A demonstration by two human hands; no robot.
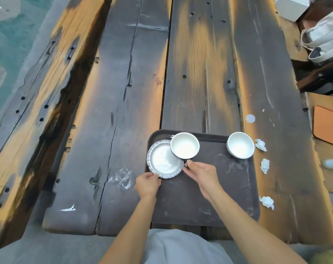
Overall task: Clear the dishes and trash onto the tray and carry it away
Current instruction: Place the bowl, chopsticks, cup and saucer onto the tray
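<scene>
A dark brown tray (224,183) lies on the wooden table in front of me. At its left edge sits a white plate with a patterned rim (162,161), and my left hand (147,184) grips that plate's near rim. A white mug (184,145) overlaps the plate's right side; my right hand (201,173) pinches its dark handle. A white bowl (240,145) stands at the tray's far right corner. Black chopsticks (209,139) lie along the far edge. Three crumpled tissues (261,145) (265,165) (267,202) lie on the table right of the tray.
Crumpled clear plastic wrap (122,178) lies left of the tray, and a white scrap (68,209) nearer the table's front edge. A round white lid (250,118) rests beyond the bowl. An orange pad (326,125) and a canvas bag (325,35) sit on the bench at right.
</scene>
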